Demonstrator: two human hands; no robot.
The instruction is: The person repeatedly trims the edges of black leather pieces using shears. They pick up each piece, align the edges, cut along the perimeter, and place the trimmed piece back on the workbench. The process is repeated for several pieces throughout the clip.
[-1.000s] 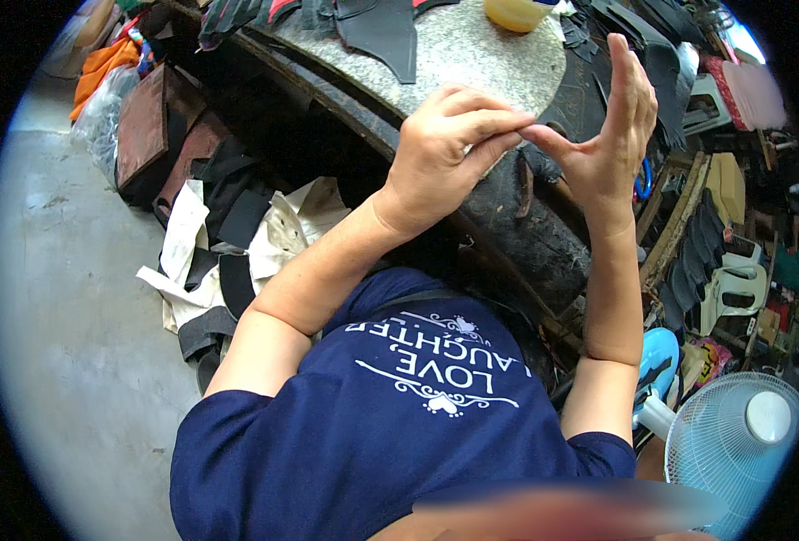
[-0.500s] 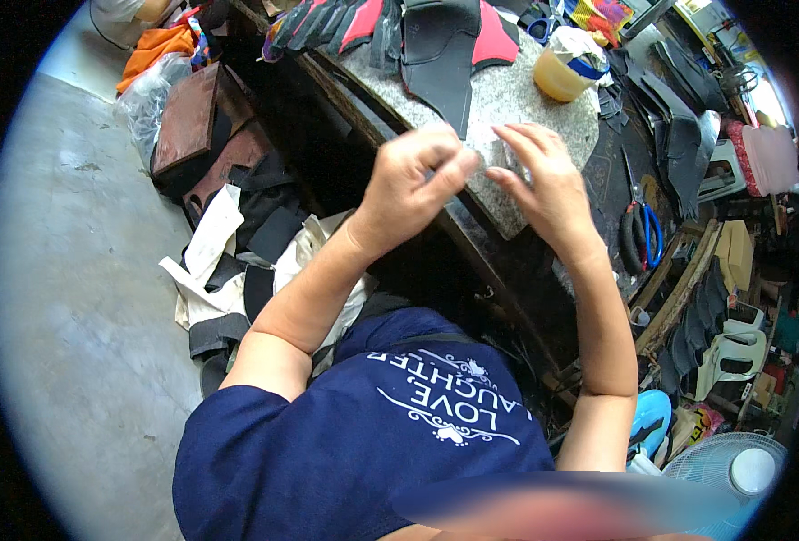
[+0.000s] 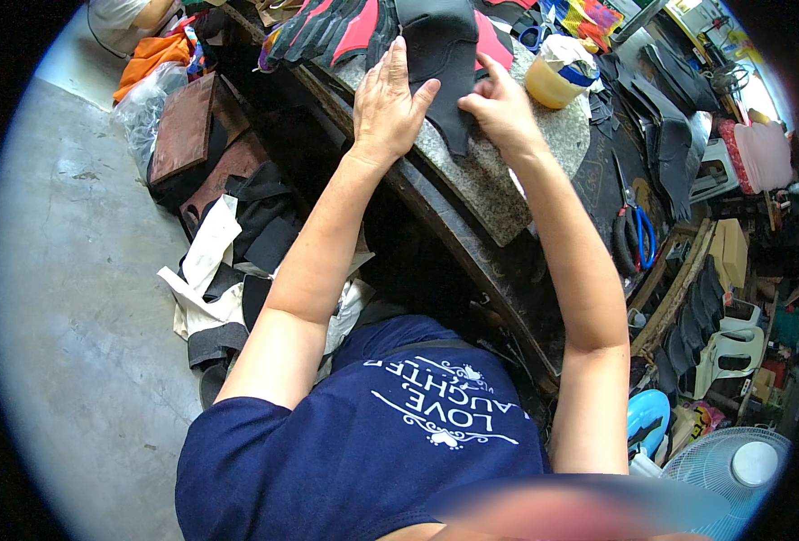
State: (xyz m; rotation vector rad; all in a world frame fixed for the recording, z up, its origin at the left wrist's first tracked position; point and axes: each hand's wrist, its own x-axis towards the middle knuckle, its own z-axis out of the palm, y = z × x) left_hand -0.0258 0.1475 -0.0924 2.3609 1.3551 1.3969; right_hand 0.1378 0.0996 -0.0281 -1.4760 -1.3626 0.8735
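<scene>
A black, shaped piece of sheet material lies on the grey stone slab at the far side, its narrow end toward me. My left hand rests along its left edge, open, with the fingers straight and the thumb spread over the black surface. At the right edge is my right hand, its index finger stretched out and its thumb apart from it, near the black piece. Its other fingers are partly hidden. Red-and-black pieces lie in an overlapping row behind and left of the black piece.
A tub of yellowish contents stands right of my right hand. Scissors with blue and black handles lie on the dark table. Black sheets are piled farther right. Fabric scraps lie at my left; a fan is at lower right.
Both hands have moved forward, from being raised close together over the slab's near part to either side of the black piece. Its narrow end now reaches slightly nearer to me.
</scene>
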